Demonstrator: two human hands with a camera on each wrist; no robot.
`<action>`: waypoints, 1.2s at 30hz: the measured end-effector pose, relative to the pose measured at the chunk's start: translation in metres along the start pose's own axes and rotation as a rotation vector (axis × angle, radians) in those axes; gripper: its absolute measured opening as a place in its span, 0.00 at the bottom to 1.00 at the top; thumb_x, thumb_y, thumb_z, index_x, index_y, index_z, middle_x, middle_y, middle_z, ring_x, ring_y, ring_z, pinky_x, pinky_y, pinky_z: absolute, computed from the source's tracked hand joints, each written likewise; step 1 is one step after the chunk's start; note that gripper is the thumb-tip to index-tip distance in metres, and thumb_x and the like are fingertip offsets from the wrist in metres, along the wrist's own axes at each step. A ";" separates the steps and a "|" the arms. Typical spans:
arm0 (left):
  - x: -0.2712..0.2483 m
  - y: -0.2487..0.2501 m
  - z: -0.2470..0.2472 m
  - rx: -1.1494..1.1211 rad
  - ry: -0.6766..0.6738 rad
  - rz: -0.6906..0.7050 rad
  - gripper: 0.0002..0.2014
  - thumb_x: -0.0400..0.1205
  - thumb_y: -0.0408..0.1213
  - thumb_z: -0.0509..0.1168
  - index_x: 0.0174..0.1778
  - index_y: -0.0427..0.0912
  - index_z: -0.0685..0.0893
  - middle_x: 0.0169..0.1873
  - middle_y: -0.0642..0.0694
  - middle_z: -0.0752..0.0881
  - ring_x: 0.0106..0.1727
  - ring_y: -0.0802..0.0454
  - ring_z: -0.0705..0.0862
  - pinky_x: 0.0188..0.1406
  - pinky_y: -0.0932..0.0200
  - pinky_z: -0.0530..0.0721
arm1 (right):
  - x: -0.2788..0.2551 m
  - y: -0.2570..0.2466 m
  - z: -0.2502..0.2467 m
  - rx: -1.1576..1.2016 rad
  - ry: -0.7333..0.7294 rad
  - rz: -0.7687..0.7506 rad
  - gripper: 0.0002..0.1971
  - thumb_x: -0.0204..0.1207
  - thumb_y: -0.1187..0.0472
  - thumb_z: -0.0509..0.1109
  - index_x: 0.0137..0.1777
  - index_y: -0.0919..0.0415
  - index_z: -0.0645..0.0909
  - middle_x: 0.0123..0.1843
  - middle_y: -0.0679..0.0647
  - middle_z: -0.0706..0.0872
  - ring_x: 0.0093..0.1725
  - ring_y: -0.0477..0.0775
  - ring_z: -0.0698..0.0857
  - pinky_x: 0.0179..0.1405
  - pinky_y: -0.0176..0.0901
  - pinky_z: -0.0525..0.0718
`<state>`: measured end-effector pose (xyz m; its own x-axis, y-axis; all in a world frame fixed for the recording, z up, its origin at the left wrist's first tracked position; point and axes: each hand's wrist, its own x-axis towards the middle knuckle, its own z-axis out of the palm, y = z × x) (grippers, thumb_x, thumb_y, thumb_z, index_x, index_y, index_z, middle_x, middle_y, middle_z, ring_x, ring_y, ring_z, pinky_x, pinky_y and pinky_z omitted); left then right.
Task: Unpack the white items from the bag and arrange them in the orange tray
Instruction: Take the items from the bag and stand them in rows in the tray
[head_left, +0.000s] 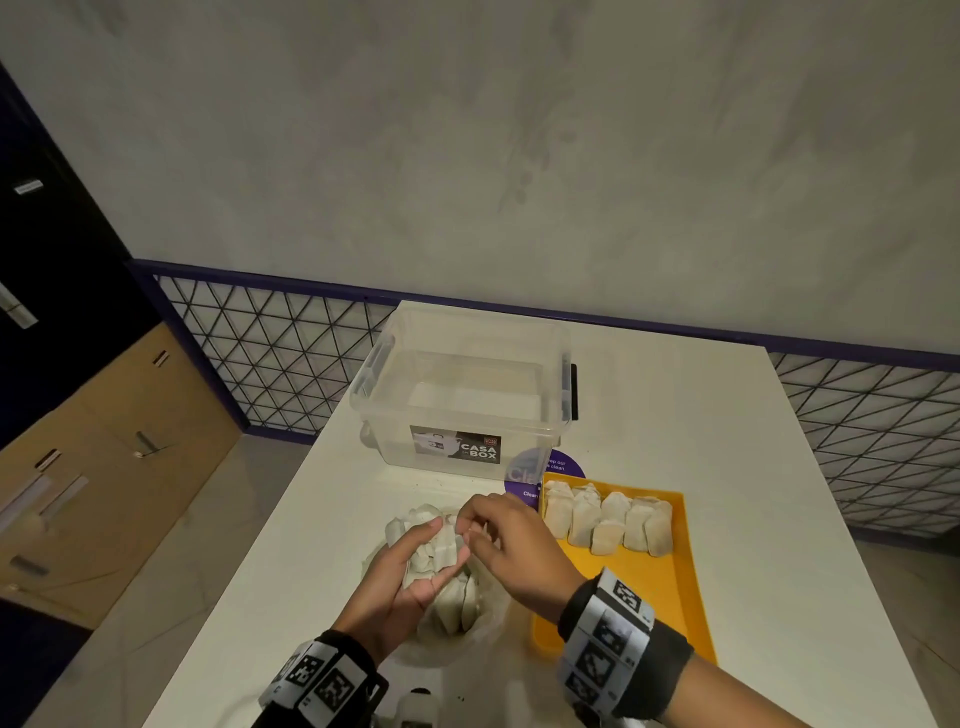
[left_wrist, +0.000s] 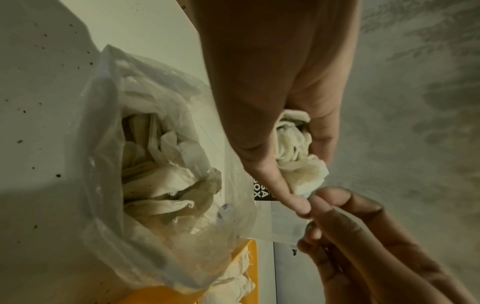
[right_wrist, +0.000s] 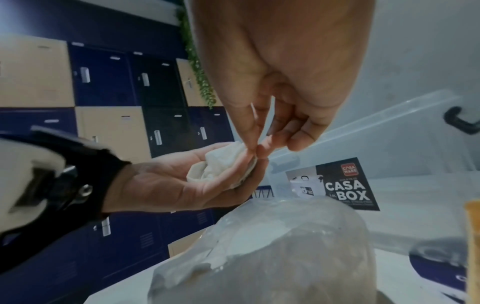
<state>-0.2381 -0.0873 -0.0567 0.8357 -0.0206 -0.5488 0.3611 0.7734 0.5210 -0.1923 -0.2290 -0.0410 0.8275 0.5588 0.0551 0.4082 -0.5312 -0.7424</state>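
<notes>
My left hand (head_left: 448, 543) cups and grips a bundle of white pouches (left_wrist: 298, 156) just above the clear plastic bag (head_left: 483, 623), which lies open on the table with more white pouches (left_wrist: 166, 181) inside. My right hand (head_left: 467, 530) meets it from the right, with thumb and forefinger pinching the edge of one pouch (right_wrist: 244, 152) in the bundle. The orange tray (head_left: 654, 587) sits to the right of the bag. A row of white pouches (head_left: 605, 519) stands along the tray's far end.
A clear lidded storage box (head_left: 462, 395) labelled CASA BOX stands behind the bag and tray. A purple round sticker (head_left: 524, 478) lies between the box and the tray. The white table (head_left: 779, 519) ends at a wire-mesh rail (head_left: 270, 353); lockers are on the left.
</notes>
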 end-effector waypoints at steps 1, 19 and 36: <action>0.001 -0.001 0.001 -0.003 0.002 0.007 0.21 0.80 0.31 0.63 0.68 0.25 0.76 0.61 0.29 0.85 0.67 0.40 0.83 0.59 0.48 0.84 | 0.000 -0.001 0.001 -0.019 0.009 -0.020 0.07 0.77 0.65 0.61 0.49 0.57 0.80 0.44 0.50 0.79 0.45 0.45 0.71 0.41 0.26 0.66; 0.004 -0.003 -0.007 0.048 0.033 0.060 0.20 0.78 0.35 0.66 0.64 0.29 0.81 0.60 0.30 0.86 0.61 0.42 0.86 0.64 0.51 0.83 | 0.004 -0.009 0.010 0.057 0.043 0.060 0.06 0.74 0.58 0.70 0.46 0.59 0.84 0.44 0.47 0.75 0.46 0.44 0.70 0.43 0.22 0.65; 0.005 0.004 -0.041 0.015 0.207 0.113 0.10 0.80 0.27 0.66 0.56 0.26 0.79 0.55 0.32 0.82 0.61 0.42 0.85 0.41 0.53 0.91 | 0.011 -0.006 0.002 -0.229 -0.155 -0.003 0.04 0.72 0.65 0.63 0.42 0.62 0.79 0.45 0.59 0.85 0.49 0.56 0.78 0.40 0.44 0.71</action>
<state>-0.2490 -0.0587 -0.0841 0.7691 0.1973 -0.6080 0.2773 0.7539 0.5955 -0.1863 -0.2185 -0.0369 0.7644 0.6421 -0.0588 0.5020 -0.6498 -0.5708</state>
